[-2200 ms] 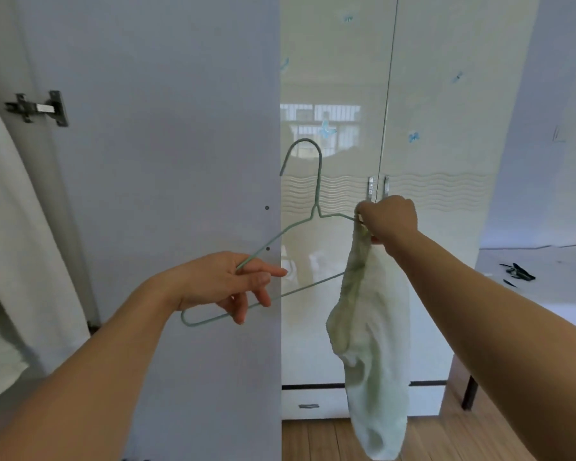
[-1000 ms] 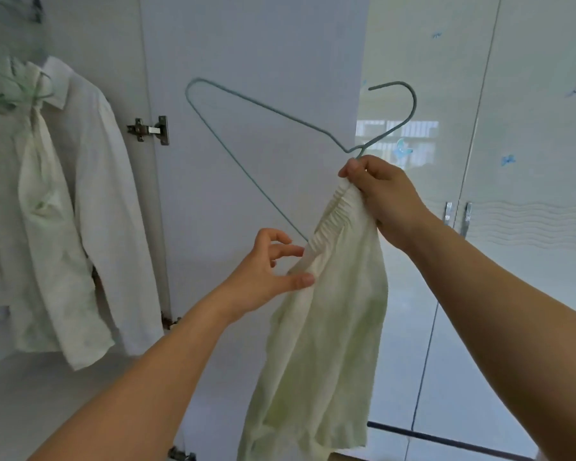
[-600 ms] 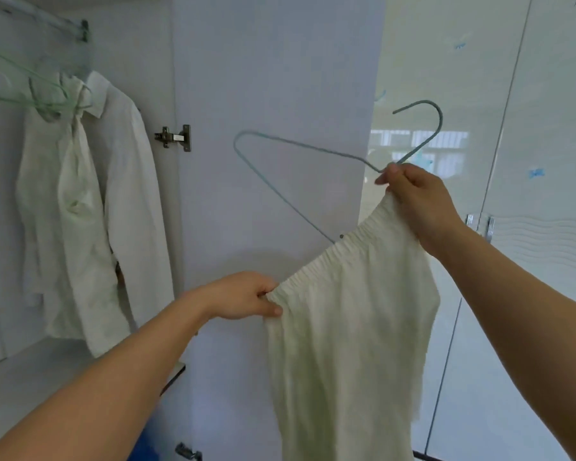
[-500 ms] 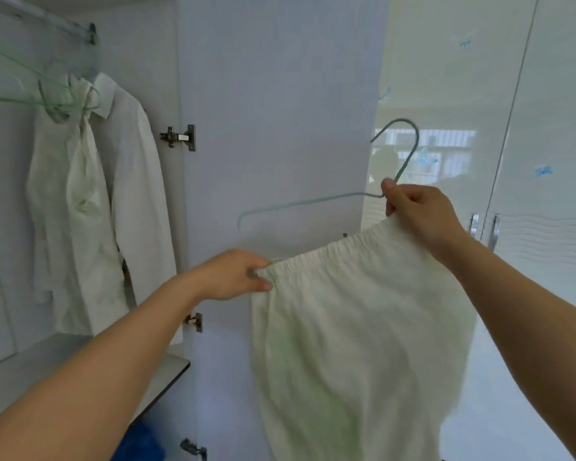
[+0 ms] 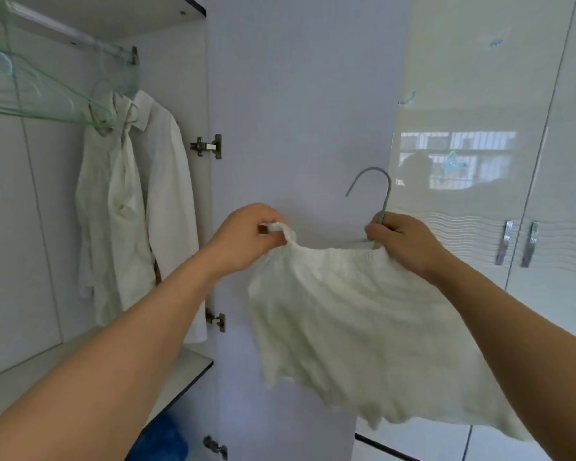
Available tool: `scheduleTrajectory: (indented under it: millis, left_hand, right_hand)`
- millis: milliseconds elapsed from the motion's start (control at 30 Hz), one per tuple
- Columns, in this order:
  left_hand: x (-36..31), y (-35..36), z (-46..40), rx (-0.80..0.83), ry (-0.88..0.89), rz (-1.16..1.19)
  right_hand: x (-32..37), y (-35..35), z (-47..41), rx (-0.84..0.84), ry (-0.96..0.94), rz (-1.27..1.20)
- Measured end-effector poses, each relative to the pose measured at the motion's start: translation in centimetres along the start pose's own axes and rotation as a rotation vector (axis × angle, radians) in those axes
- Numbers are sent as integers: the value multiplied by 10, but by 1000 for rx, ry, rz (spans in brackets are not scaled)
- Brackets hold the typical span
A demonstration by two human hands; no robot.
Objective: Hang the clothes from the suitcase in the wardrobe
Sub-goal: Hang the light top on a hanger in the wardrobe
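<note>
A pale cream garment [image 5: 353,327] with an elastic waistband hangs spread between both hands in front of the open wardrobe door [image 5: 300,104]. My left hand [image 5: 246,237] pinches the waistband's left end, pulled up into a small loop. My right hand [image 5: 403,241] grips the neck of a green wire hanger [image 5: 378,191] together with the waistband's right end. Only the hanger's hook shows above my fist; its frame is hidden behind the cloth. The wardrobe rail [image 5: 77,38] runs at the upper left.
Two white shirts [image 5: 130,207] hang on green hangers from the rail, with several empty green wire hangers [image 5: 27,91] beside them. A shelf [image 5: 90,357] lies below them. Glossy shut wardrobe doors with metal handles [image 5: 516,242] stand on the right. Something blue [image 5: 162,440] sits under the shelf.
The hanger has swung down from tilted to upright, its frame now hidden in the garment. My left hand has risen, pulling the waistband's left end up and stretching it wide.
</note>
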State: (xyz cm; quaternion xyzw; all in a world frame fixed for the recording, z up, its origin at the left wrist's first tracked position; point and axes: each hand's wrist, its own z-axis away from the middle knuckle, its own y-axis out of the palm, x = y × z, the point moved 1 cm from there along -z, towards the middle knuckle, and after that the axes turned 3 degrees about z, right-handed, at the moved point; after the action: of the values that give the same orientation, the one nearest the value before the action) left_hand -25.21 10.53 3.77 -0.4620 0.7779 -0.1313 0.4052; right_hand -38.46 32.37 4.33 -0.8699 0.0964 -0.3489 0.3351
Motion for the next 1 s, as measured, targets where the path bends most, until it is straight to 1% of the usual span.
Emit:
scheduleTrajectory:
  millis: [33, 67, 133, 167, 200, 267, 333, 467, 500, 533, 600, 633, 667, 733, 800, 833, 867, 900, 967, 1000]
  left_hand:
    - [-7, 8, -1, 16, 29, 50]
    - [-11, 16, -2, 48, 36, 19]
    - [-13, 27, -5, 57, -40, -202]
    - [-10, 26, -6, -9, -96, -288]
    - [-8, 21, -7, -74, -139, -321]
    - [-2, 10, -4, -142, -163, -320]
    - [4, -1, -1, -136, -181, -296]
    - [16, -21, 4, -199, -246, -225]
    - [19, -27, 6, -215, -258, -193]
    - [22, -31, 8, -220, -263, -158]
    - [29, -40, 13, -224, -277, -86]
    - [32, -47, 16, -233, -286, -59]
    - [34, -53, 17, -248, -293, -42]
    - [43, -65, 16, -326, -314, -90]
    - [52, -76, 12, -413, -370, -304]
    - [57, -81, 10, -433, -412, -440]
    - [63, -87, 10, -445, -452, -540]
    - [70, -93, 10, -445, -490, -583]
    - [88, -108, 8, -438, -565, -584]
    - [97, -118, 9, -435, -602, -543]
  right_hand:
    - [6, 2, 0, -8, -1, -105]
    - [12, 4, -2, -17, -4, -175]
    - [15, 7, -3, -23, -32, -243]
    - [15, 8, -4, -20, -56, -259]
    - [12, 8, -3, -19, -77, -273]
    - [1, 5, -3, -15, -101, -294]
    - [-11, 0, -3, -25, -89, -269]
    - [-42, -1, -3, -188, 56, -182]
    - [-47, 1, -4, -180, 69, -149]
    - [-52, 3, -5, -120, 68, -92]
    - [-51, 9, -5, 90, 59, 48]
    - [-46, 12, -5, 167, 53, 104]
    - [-43, 14, -5, 197, 48, 126]
    - [-32, 18, -8, 167, 20, 13]
    - [-16, 27, -12, 93, -30, -100]
    - [-7, 33, -15, 90, -60, -73]
    - [1, 41, -19, 132, -85, -7]
    - [8, 49, -22, 186, -105, 54]
    - [20, 62, -33, 266, -109, 44]
    - [25, 66, -39, 271, -120, 30]
